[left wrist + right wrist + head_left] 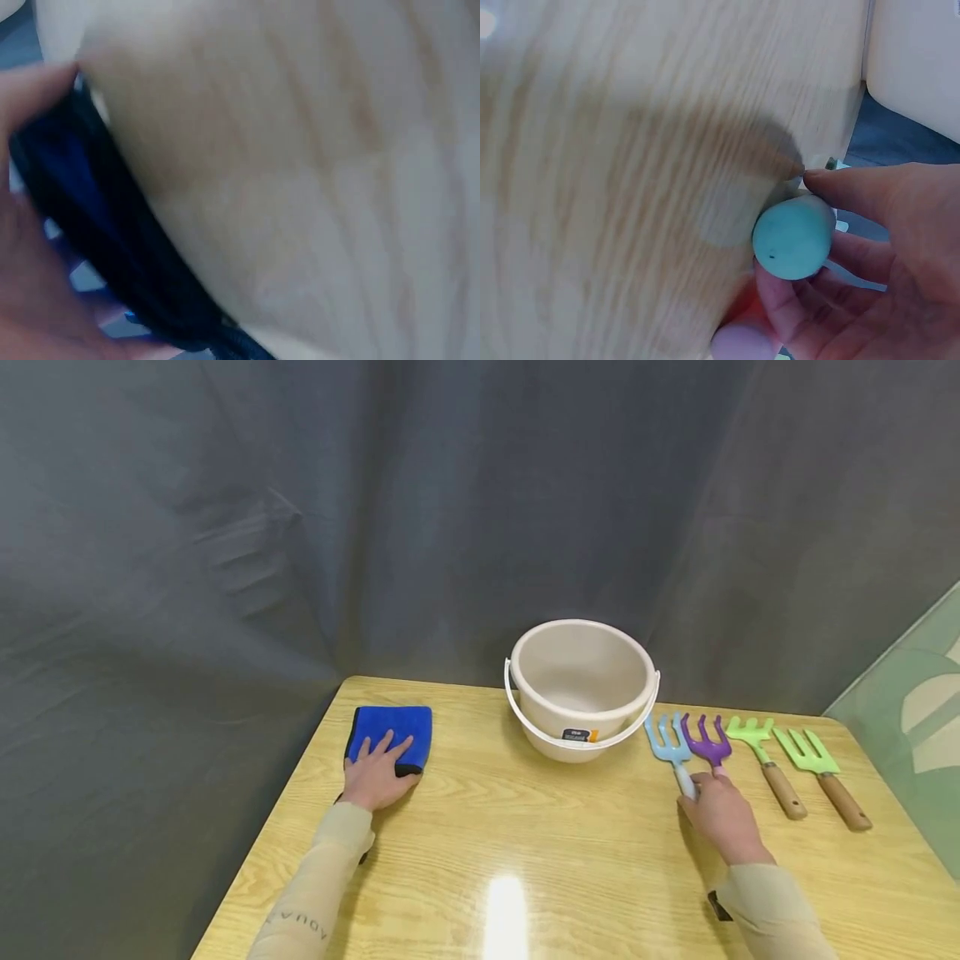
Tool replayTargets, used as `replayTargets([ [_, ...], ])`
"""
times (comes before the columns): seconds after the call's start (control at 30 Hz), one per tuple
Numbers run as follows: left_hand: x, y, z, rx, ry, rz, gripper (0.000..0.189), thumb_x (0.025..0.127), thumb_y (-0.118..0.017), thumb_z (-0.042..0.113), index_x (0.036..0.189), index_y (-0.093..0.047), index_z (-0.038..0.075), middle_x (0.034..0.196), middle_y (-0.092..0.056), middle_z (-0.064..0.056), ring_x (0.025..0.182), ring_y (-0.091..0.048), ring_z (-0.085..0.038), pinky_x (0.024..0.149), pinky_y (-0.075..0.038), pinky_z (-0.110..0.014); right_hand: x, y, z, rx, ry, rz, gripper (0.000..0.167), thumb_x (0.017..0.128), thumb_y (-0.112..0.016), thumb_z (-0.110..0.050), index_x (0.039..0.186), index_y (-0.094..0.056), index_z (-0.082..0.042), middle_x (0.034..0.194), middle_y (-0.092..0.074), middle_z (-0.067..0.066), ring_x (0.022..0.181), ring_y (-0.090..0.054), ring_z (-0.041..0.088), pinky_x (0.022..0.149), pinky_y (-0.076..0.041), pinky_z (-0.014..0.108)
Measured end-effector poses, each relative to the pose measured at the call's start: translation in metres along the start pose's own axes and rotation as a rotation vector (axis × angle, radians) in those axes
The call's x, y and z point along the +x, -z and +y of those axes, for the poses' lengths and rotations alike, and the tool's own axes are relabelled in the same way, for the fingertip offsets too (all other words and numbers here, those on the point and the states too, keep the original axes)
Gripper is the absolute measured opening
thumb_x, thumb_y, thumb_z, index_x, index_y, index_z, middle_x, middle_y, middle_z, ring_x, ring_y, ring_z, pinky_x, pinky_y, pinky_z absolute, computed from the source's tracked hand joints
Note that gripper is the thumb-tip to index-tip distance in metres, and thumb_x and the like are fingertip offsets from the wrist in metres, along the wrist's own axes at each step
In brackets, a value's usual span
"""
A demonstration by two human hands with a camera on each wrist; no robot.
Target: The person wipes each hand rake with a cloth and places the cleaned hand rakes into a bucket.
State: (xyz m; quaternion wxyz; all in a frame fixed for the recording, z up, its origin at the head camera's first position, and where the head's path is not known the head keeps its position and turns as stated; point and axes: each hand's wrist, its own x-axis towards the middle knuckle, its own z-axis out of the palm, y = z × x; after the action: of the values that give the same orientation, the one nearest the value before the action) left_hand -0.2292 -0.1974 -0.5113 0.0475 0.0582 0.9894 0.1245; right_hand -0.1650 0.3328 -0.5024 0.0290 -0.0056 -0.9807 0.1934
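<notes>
On the left of the table, a folded blue cloth (393,727) with black edging lies under my left hand (375,777), whose fingers are spread over it. In the left wrist view the thumb touches a corner of the cloth's dark edge (127,240). Over on the right, my right hand (723,818) grips the pale blue handle of a light blue hand rake (670,747). Thumb and fingers sit either side of the rounded handle end (793,238) in the right wrist view. Beside it is a purple hand rake (707,745), its pink handle partly hidden by the hand.
A beige bucket (543,714) with a white handle stands at the back, left of the rakes. Two green rakes with wooden handles, a wider-spread one (752,732) and a straight-tined one (812,753), lie farther right. A dark curtain (480,527) hangs behind the table.
</notes>
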Motion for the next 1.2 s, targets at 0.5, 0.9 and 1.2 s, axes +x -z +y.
replayTargets([
  [0.5, 0.001, 0.017, 0.001, -0.306, 0.072, 0.305, 0.055, 0.106, -0.051, 0.035, 0.134, -0.055, -0.011, 0.119, -0.064, -0.033, 0.107, -0.063, -0.05, 0.093, -0.046, -0.068, -0.003, 0.015, -0.012, 0.378, -0.206, -0.189, 0.048, 0.102, -0.046, -0.024, 0.123, -0.038, 0.019, 0.082, -0.062, 0.016, 0.068, -0.062, 0.025, 0.058, -0.05, 0.036],
  [0.9, -0.018, 0.079, 0.032, -1.069, 0.227, 0.817, 0.059, 0.105, -0.051, 0.043, 0.136, -0.053, -0.007, 0.134, -0.058, -0.024, 0.126, -0.052, -0.034, 0.108, -0.038, -0.043, -0.013, 0.031, -0.028, 0.526, -0.259, -0.142, 0.059, 0.106, -0.037, -0.025, 0.143, -0.022, 0.019, 0.101, -0.056, 0.024, 0.072, -0.055, 0.022, 0.057, -0.047, 0.033],
  [1.2, -0.028, 0.115, 0.078, -1.45, -0.046, 0.9, 0.044, 0.104, -0.053, 0.018, 0.14, -0.043, -0.005, 0.136, -0.05, -0.012, 0.127, -0.046, -0.019, 0.109, -0.034, -0.027, -0.019, 0.044, -0.041, 0.459, -0.193, -0.117, 0.065, 0.11, -0.031, -0.033, 0.15, -0.024, 0.018, 0.101, -0.059, 0.023, 0.075, -0.055, 0.022, 0.058, -0.047, 0.035],
])
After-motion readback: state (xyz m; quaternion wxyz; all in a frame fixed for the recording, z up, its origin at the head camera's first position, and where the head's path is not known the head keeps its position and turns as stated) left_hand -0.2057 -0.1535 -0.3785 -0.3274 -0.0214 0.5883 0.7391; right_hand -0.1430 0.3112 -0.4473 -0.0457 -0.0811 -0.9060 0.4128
